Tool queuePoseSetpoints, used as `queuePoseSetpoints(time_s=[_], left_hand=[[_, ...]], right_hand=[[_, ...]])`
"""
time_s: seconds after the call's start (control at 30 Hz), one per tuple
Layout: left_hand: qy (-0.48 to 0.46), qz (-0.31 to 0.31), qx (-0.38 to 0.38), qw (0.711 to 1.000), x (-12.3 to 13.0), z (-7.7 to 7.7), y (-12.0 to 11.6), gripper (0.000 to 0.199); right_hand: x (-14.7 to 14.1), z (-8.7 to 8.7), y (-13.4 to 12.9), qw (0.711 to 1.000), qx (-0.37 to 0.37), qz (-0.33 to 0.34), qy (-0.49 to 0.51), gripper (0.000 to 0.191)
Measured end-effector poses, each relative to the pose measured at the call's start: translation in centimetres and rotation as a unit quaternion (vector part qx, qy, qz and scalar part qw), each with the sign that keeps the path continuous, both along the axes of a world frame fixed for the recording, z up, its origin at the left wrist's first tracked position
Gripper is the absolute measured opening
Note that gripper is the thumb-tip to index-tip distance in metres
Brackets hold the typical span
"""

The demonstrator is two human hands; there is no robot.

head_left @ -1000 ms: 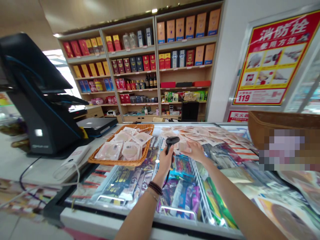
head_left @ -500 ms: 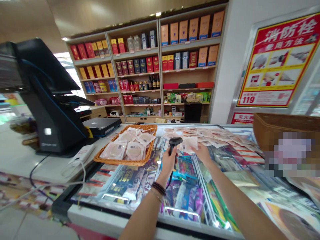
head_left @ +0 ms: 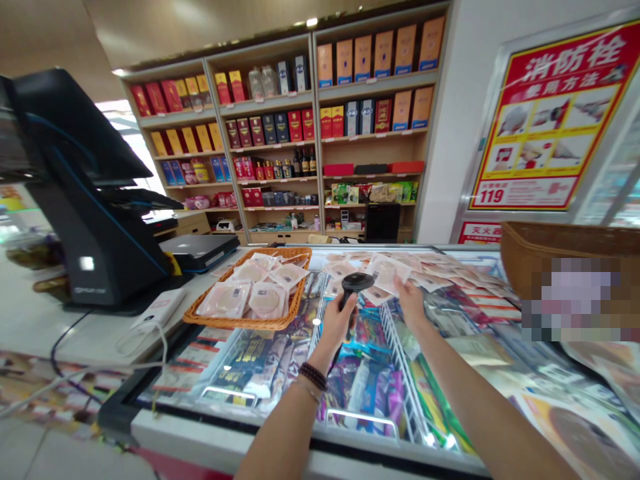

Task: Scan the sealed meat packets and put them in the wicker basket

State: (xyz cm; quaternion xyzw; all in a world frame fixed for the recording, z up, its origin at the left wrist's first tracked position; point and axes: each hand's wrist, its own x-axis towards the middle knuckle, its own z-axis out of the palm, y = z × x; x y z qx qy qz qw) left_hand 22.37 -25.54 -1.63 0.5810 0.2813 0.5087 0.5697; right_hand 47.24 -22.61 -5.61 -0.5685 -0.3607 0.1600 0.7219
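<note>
My left hand is wrapped round the handle of a black barcode scanner, its head tilted over the freezer's glass top. A flat, clear-wrapped packet is pinched at its right edge by my right hand, just beyond the scanner head. Behind both hands, many similar packets lie spread over the glass. An orange wicker basket to the left contains several packets with round pale contents and small labels.
Wire baskets of wrapped ice creams show through the freezer glass. A black checkout terminal and a flat scale stand on the left counter. To the right is a brown basket; shelves of boxes line the back.
My right hand has raised the packet slightly and turned it, so it lies at an angle behind the scanner. My left hand keeps its grip on the scanner; the view has shifted slightly.
</note>
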Motion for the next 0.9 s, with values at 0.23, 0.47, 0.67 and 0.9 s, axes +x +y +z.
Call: queuePoseSetpoints(time_s=[0.23,0.47,0.67,0.9], left_hand=[[-0.006,-0.012,0.010,1.000,-0.1,-0.1,0.0,0.075],[0.007,-0.010,0.015,1.000,-0.2,0.3,-0.2,0.075],[-0.007,0.052,0.044,0.998,-1.5,2.4,1.3,0.070],[-0.020,0.192,0.078,0.978,-8.5,7.5,4.0,0.072]], right_hand=[[-0.2,0.3,-0.1,1.000,0.008,-0.010,0.007,0.092],[-0.7,1.2,-1.0,1.000,-0.012,-0.022,-0.011,0.092],[-1.3,1.8,-0.4,0.997,-0.007,-0.057,-0.052,0.089],[-5.7,5.3,6.0,0.995,-0.017,-0.023,-0.099,0.065]])
